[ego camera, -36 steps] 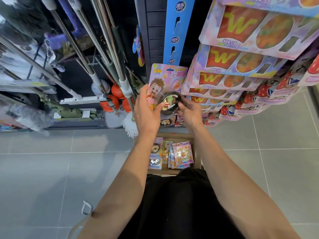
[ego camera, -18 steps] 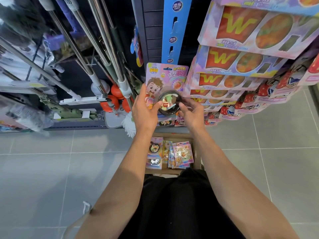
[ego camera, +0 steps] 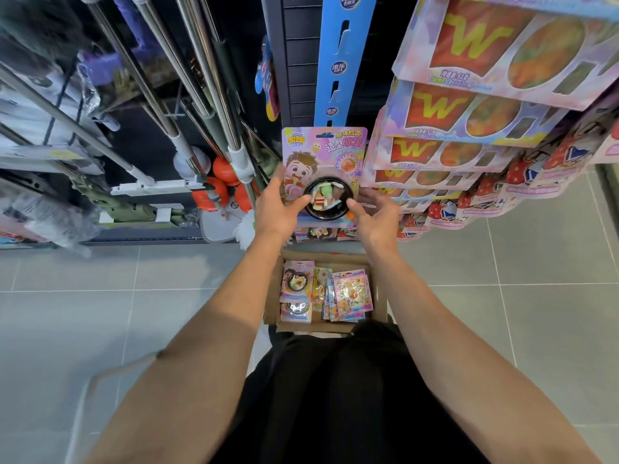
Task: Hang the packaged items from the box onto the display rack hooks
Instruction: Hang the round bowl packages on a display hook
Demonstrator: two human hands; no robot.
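Observation:
A pink carded package (ego camera: 324, 152) with a cartoon child and a black bowl blister stands upright in front of the rack. Its top edge is at the lower end of the blue hanging strip (ego camera: 341, 55). My left hand (ego camera: 276, 209) grips its left side, thumb on the bowl. My right hand (ego camera: 376, 214) pinches its lower right edge. Below them an open cardboard box (ego camera: 380, 309) sits on the floor, holding several more packages (ego camera: 296, 283) lying flat and standing on edge.
Stacked pink "W" candy packs (ego camera: 469, 112) hang close on the right. Mop poles (ego camera: 201, 78) and orange mop parts (ego camera: 224, 182) lean on the left. More hung packages (ego camera: 315, 233) show under my hands. Grey tiled floor (ego camera: 100, 313) lies all around.
Both hands have lifted the package a little, bringing its top up to the blue strip. My right hand has shifted from the bowl's front to the package's lower right edge.

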